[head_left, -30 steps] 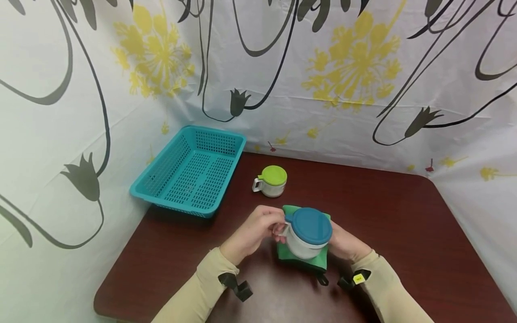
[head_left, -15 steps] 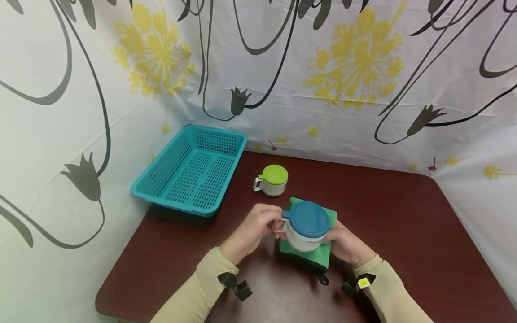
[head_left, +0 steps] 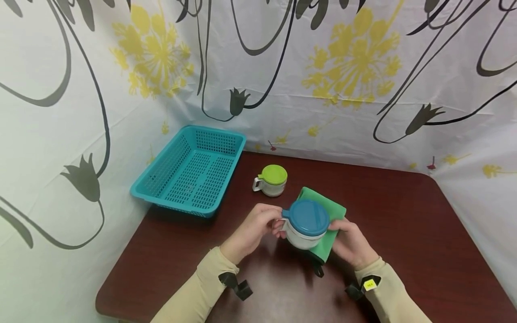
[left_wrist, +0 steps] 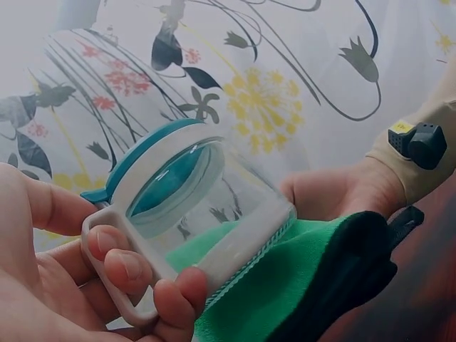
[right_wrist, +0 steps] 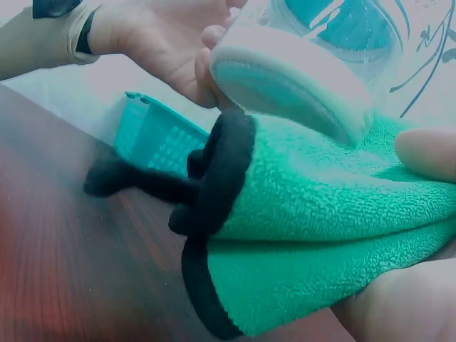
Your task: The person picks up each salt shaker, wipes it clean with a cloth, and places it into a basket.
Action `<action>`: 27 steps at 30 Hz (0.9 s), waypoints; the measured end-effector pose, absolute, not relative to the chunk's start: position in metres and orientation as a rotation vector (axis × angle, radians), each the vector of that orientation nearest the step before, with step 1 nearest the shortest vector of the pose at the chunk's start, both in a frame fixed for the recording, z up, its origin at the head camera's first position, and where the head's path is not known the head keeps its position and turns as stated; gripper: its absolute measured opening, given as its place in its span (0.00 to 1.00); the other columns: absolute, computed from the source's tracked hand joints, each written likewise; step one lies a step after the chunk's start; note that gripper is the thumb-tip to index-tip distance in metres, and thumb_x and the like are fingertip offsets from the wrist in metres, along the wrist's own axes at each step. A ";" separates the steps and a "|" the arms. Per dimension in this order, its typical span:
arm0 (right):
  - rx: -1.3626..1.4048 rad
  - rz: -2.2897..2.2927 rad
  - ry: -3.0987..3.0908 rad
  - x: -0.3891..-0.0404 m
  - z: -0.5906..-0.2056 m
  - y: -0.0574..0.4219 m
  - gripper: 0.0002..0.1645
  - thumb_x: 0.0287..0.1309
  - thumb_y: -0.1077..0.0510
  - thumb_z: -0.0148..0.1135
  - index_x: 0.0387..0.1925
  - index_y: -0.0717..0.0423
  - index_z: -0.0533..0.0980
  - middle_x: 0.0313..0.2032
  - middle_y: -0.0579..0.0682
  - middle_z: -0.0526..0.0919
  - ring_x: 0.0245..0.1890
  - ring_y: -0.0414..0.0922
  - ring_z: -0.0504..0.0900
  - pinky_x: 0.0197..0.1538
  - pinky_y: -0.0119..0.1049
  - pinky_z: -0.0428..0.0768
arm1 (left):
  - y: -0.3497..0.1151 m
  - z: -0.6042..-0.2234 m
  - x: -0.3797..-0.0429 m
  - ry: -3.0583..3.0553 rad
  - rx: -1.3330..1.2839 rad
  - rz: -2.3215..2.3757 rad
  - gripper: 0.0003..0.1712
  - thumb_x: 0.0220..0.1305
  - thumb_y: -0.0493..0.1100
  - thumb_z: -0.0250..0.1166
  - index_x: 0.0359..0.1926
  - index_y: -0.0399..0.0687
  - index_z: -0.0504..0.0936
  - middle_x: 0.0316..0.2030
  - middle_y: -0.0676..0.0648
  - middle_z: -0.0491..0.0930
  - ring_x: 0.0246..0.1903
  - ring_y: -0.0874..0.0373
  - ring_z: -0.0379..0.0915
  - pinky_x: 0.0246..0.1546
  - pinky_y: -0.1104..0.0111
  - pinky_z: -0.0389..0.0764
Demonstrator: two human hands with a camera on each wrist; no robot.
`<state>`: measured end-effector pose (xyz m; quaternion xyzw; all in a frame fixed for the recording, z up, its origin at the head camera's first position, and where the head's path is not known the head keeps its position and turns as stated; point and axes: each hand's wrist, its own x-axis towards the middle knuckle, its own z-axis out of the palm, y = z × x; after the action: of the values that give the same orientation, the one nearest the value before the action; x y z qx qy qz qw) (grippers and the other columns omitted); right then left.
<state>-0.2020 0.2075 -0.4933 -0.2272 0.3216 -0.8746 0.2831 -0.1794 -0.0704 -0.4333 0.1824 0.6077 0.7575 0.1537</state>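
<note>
My left hand [head_left: 256, 229] grips the white handle of a clear jar [left_wrist: 221, 206] with a blue lid [head_left: 309, 218], fingers curled through the handle. The jar is tilted and held above the table. My right hand [head_left: 352, 242] holds a folded green cloth [right_wrist: 328, 206] with black edging and a black loop, its thumb on top in the right wrist view. The cloth lies under and behind the jar, against its lower side. Beyond my hands a smaller jar [head_left: 273, 189] with a lime-green lid stands upright on the table, its handle facing left.
A turquoise plastic basket [head_left: 186, 175] with perforated walls sits at the table's back left. The dark red-brown table [head_left: 396, 215] reaches back to a white curtain [head_left: 274, 72] printed with flowers. Black wrist cameras are strapped over both sleeves.
My right hand has moved the green cloth up and to the right around the jar, and its thumb now shows on the cloth. The blue-lidded jar has risen slightly in my left hand.
</note>
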 end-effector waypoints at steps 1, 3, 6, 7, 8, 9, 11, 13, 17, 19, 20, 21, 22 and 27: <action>-0.614 -2.338 0.851 -0.202 -0.494 0.207 0.32 0.63 0.77 0.24 0.62 0.62 0.66 0.55 0.57 0.75 0.56 0.51 0.75 0.61 0.45 0.74 | -0.070 -0.434 -0.180 1.747 0.519 2.170 0.19 0.67 0.40 0.51 0.21 0.32 0.66 0.18 0.42 0.67 0.28 0.32 0.66 0.30 0.63 0.76; -0.621 -2.336 0.829 -0.202 -0.493 0.206 0.32 0.63 0.77 0.24 0.62 0.62 0.66 0.55 0.57 0.75 0.57 0.51 0.75 0.61 0.45 0.74 | -0.070 -0.434 -0.180 1.753 0.504 2.175 0.19 0.67 0.39 0.51 0.20 0.32 0.67 0.18 0.42 0.67 0.26 0.37 0.68 0.31 0.63 0.77; -0.615 -2.340 0.771 -0.202 -0.494 0.204 0.33 0.63 0.77 0.22 0.62 0.62 0.66 0.56 0.57 0.75 0.58 0.51 0.75 0.62 0.46 0.73 | -0.069 -0.435 -0.181 1.766 0.481 2.189 0.18 0.66 0.38 0.51 0.20 0.32 0.67 0.17 0.41 0.67 0.24 0.48 0.70 0.33 0.61 0.79; -0.609 -2.344 0.746 -0.201 -0.494 0.203 0.33 0.62 0.76 0.22 0.61 0.62 0.66 0.56 0.57 0.75 0.58 0.51 0.74 0.63 0.46 0.73 | -0.069 -0.435 -0.182 1.767 0.475 2.194 0.18 0.66 0.38 0.51 0.20 0.31 0.66 0.17 0.41 0.67 0.23 0.49 0.70 0.34 0.60 0.79; -0.600 -2.348 0.717 -0.201 -0.494 0.203 0.32 0.62 0.76 0.21 0.60 0.62 0.66 0.56 0.58 0.75 0.58 0.52 0.74 0.63 0.46 0.72 | -0.068 -0.434 -0.182 1.769 0.466 2.200 0.18 0.66 0.38 0.51 0.20 0.31 0.66 0.17 0.40 0.67 0.23 0.50 0.70 0.34 0.60 0.79; -0.593 -2.349 0.689 -0.201 -0.494 0.202 0.32 0.62 0.76 0.20 0.59 0.63 0.66 0.56 0.58 0.75 0.59 0.52 0.74 0.63 0.46 0.72 | -0.068 -0.434 -0.183 1.772 0.460 2.202 0.18 0.66 0.37 0.51 0.20 0.31 0.66 0.18 0.40 0.67 0.23 0.50 0.70 0.33 0.61 0.79; -0.588 -2.345 0.655 -0.200 -0.496 0.202 0.33 0.61 0.76 0.20 0.59 0.64 0.66 0.56 0.58 0.74 0.59 0.52 0.74 0.64 0.46 0.71 | -0.068 -0.434 -0.183 1.779 0.450 2.205 0.17 0.65 0.37 0.51 0.21 0.30 0.67 0.18 0.40 0.67 0.23 0.50 0.70 0.33 0.62 0.78; -0.591 -2.334 0.634 -0.200 -0.498 0.201 0.34 0.61 0.76 0.20 0.62 0.65 0.65 0.59 0.59 0.73 0.61 0.53 0.72 0.66 0.47 0.69 | -0.068 -0.433 -0.184 1.783 0.438 2.209 0.17 0.65 0.36 0.51 0.21 0.30 0.67 0.18 0.41 0.67 0.23 0.49 0.70 0.32 0.62 0.78; -0.596 -2.292 0.629 -0.198 -0.502 0.198 0.38 0.59 0.76 0.21 0.70 0.65 0.58 0.67 0.61 0.68 0.66 0.55 0.68 0.69 0.50 0.65 | -0.068 -0.434 -0.185 1.785 0.412 2.233 0.16 0.64 0.35 0.50 0.22 0.28 0.65 0.18 0.42 0.67 0.24 0.49 0.70 0.33 0.61 0.79; -0.590 -2.272 0.647 -0.196 -0.503 0.195 0.40 0.58 0.77 0.22 0.72 0.64 0.56 0.68 0.61 0.67 0.67 0.55 0.68 0.69 0.50 0.65 | -0.069 -0.434 -0.186 1.790 0.399 2.246 0.16 0.64 0.35 0.51 0.22 0.28 0.65 0.18 0.42 0.67 0.24 0.48 0.71 0.34 0.60 0.80; -0.586 -2.262 0.661 -0.195 -0.504 0.194 0.39 0.58 0.77 0.23 0.72 0.64 0.56 0.68 0.61 0.67 0.66 0.55 0.69 0.68 0.50 0.66 | -0.069 -0.434 -0.186 1.793 0.395 2.251 0.16 0.64 0.36 0.51 0.22 0.28 0.65 0.19 0.42 0.68 0.25 0.48 0.71 0.35 0.59 0.80; -0.583 -2.255 0.674 -0.194 -0.505 0.193 0.39 0.58 0.78 0.24 0.72 0.64 0.57 0.67 0.61 0.68 0.66 0.55 0.69 0.68 0.49 0.67 | -0.069 -0.434 -0.187 1.795 0.392 2.256 0.16 0.65 0.36 0.51 0.22 0.28 0.65 0.19 0.42 0.68 0.25 0.47 0.71 0.35 0.59 0.80; -0.586 -2.246 0.690 -0.194 -0.505 0.191 0.39 0.58 0.78 0.25 0.72 0.64 0.57 0.67 0.61 0.69 0.65 0.54 0.70 0.67 0.49 0.68 | -0.070 -0.434 -0.187 1.800 0.390 2.258 0.16 0.65 0.36 0.50 0.22 0.28 0.65 0.19 0.42 0.68 0.25 0.47 0.71 0.35 0.59 0.81; -0.574 -2.204 0.659 -0.188 -0.507 0.188 0.41 0.57 0.80 0.27 0.73 0.63 0.56 0.68 0.59 0.66 0.67 0.52 0.68 0.67 0.46 0.68 | -0.071 -0.433 -0.188 1.803 0.378 2.280 0.16 0.65 0.35 0.50 0.22 0.28 0.65 0.18 0.41 0.68 0.24 0.48 0.70 0.35 0.59 0.81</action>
<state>-0.1875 0.1880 -0.5073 -0.2244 0.2575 -0.8613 0.3761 -0.1879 -0.0709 -0.4333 0.1283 0.6117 0.7735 0.1052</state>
